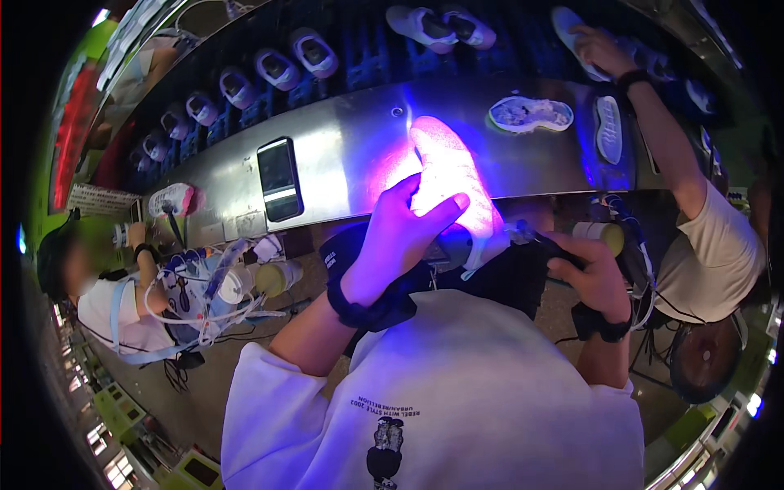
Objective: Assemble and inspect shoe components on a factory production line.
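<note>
A shoe (457,167), washed in bright pink and violet light, is tilted over the near edge of the metal bench. My left hand (396,237) is closed around its side, the thumb lying across the upper. To the right of the shoe's near end, my right hand (594,276) is closed on a dark-handled tool (563,243). Its tip lies close to the shoe; whether they touch I cannot tell, nor what kind of tool it is. Both wrists wear black bands.
On the metal bench (339,155) lie a dark phone-like slab (279,181) and two shoe soles, one whitish (531,114), one pale (608,131). Several shoes (278,69) stand on the dark conveyor beyond. At right, a co-worker's hand (604,53) touches a shoe; another person sits left, near tubes.
</note>
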